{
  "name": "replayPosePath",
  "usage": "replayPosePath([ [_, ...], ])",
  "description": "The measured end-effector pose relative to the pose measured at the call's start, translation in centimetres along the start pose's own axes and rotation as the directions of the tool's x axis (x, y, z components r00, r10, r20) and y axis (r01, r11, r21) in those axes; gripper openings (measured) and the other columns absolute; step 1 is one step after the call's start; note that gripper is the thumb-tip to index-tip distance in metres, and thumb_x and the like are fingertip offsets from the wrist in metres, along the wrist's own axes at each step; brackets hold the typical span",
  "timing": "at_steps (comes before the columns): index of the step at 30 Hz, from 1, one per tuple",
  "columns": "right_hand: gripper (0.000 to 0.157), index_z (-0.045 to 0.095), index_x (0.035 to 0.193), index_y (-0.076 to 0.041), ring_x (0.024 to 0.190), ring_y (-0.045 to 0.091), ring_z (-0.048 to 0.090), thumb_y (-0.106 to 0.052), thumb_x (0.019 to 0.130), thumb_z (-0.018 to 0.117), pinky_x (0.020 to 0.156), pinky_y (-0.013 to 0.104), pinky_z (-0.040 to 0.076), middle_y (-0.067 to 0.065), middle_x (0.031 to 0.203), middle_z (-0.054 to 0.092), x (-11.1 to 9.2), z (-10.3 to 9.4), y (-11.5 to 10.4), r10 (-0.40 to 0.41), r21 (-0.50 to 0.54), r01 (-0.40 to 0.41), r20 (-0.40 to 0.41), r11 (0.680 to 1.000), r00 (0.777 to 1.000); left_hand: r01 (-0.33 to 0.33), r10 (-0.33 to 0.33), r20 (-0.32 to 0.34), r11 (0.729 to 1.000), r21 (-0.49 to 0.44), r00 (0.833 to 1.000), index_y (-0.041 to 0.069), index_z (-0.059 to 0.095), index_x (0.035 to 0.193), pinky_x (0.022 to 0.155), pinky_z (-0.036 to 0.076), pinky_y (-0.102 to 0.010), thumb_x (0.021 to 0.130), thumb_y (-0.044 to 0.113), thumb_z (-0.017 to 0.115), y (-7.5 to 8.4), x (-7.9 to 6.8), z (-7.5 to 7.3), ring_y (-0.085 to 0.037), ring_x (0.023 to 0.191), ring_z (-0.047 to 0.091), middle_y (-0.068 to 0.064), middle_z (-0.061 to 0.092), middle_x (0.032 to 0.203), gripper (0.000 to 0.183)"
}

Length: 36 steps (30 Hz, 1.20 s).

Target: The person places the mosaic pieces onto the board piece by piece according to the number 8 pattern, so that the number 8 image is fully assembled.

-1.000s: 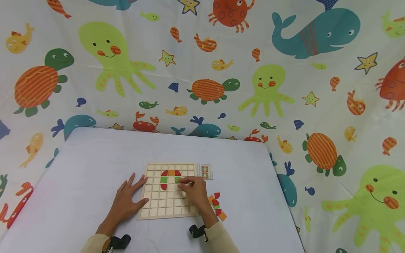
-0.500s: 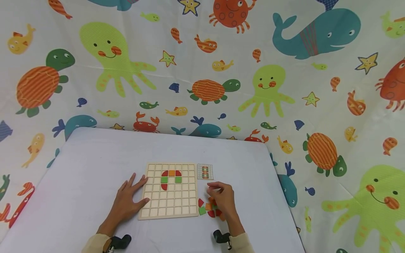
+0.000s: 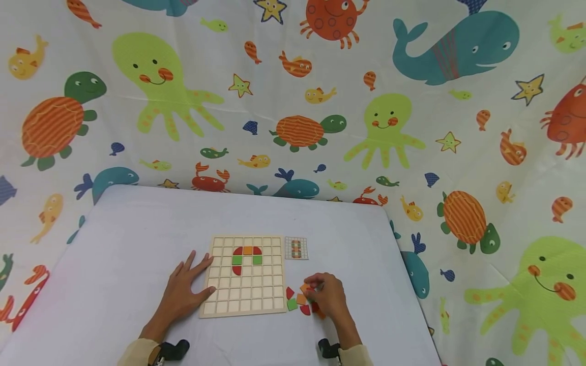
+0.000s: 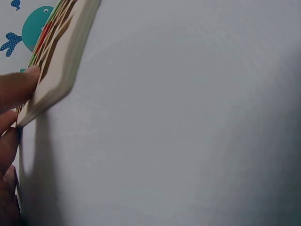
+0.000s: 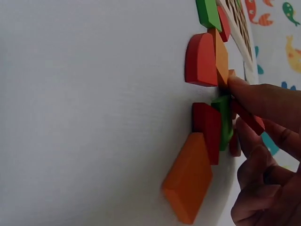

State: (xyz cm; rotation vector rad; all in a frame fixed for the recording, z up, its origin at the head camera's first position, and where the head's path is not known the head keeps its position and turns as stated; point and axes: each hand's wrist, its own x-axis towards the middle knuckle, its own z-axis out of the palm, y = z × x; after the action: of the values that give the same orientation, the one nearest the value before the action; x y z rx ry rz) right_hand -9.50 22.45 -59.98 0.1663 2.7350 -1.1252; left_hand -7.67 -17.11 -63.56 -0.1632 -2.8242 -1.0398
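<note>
My left hand (image 3: 182, 290) rests spread at the left edge of a wooden grid board (image 3: 245, 293), its thumb and forefinger touching the frame. In the left wrist view the thumb (image 4: 19, 89) lies on the corner of the board. Set in the board's upper cells are red rounded pieces (image 3: 236, 270), an orange square (image 3: 247, 250) and two green squares (image 3: 236, 260). To the right of the board, my right hand (image 3: 330, 296) is over a loose pile, pinching a tilted red block (image 5: 248, 117) between thumb and fingers. That hand covers part of the pile.
Around the right fingers lie an orange block (image 5: 190, 176), a green block (image 5: 225, 125) and several red blocks (image 5: 201, 60). A small pattern card (image 3: 288, 249) lies beside the board's upper right corner. A sea-animal cloth (image 3: 274, 107) hangs behind the white table (image 3: 146, 218).
My right hand has left the green square on the board, moved right and down to the loose pile, and now pinches a red block. The left hand stays at the board's edge.
</note>
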Motion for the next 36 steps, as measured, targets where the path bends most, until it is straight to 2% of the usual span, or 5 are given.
replayPosePath([
  [8,0.024,0.069,0.095,-0.021,0.079,0.014,0.055,-0.011,0.084,0.089,0.064,0.025,0.047,-0.005,0.085,0.063,0.4,0.4,-0.9,-0.066,-0.057,0.067,0.011,0.996,0.998,-0.007,0.007,-0.006,1.0,-0.004,1.0,0.009,0.057,0.153,0.122,0.027,-0.072,0.082,0.037,0.083,0.2,0.0,-0.1,-0.052,0.155,0.034,-0.02,0.054,0.159,0.08],
  [13,0.021,0.076,0.102,-0.02,0.075,0.014,0.055,-0.007,0.086,0.082,0.061,0.023,0.048,-0.004,0.084,0.063,0.6,0.9,-1.2,-0.08,0.017,0.08,-0.002,0.997,0.997,0.002,-0.002,0.013,1.0,-0.01,1.0,0.009,0.056,0.153,0.122,0.026,-0.072,0.083,0.037,0.083,0.4,-0.1,-0.1,-0.053,0.155,0.033,-0.021,0.053,0.16,0.081],
  [20,0.01,0.078,0.094,-0.025,0.076,0.014,0.057,-0.016,0.092,0.082,0.061,0.022,0.049,-0.007,0.086,0.069,1.1,1.8,-2.8,-0.065,0.125,0.072,-0.053,0.99,0.996,0.021,-0.021,0.023,1.0,0.003,1.0,0.01,0.056,0.154,0.123,0.025,-0.071,0.083,0.037,0.083,0.3,-0.1,-0.2,-0.052,0.156,0.032,-0.021,0.051,0.161,0.081],
  [26,0.011,0.08,0.095,-0.024,0.073,0.014,0.057,-0.015,0.091,0.084,0.058,0.02,0.047,-0.006,0.088,0.075,1.8,2.8,-4.9,-0.089,0.258,0.116,-0.112,0.959,0.99,0.019,-0.019,0.025,1.0,0.001,0.999,0.009,0.055,0.154,0.123,0.025,-0.071,0.083,0.037,0.083,0.2,-0.1,-0.2,-0.052,0.156,0.032,-0.02,0.052,0.161,0.081],
  [36,0.008,0.083,0.096,-0.017,0.063,0.01,0.053,-0.015,0.089,0.087,0.055,0.02,0.044,0.003,0.089,0.077,2.9,5.4,-8.2,-0.174,0.373,0.196,-0.092,0.907,0.981,0.025,-0.025,0.023,1.0,0.0,0.999,0.01,0.055,0.155,0.124,0.025,-0.071,0.083,0.037,0.083,0.2,-0.1,-0.2,-0.052,0.157,0.031,-0.021,0.051,0.161,0.082],
])
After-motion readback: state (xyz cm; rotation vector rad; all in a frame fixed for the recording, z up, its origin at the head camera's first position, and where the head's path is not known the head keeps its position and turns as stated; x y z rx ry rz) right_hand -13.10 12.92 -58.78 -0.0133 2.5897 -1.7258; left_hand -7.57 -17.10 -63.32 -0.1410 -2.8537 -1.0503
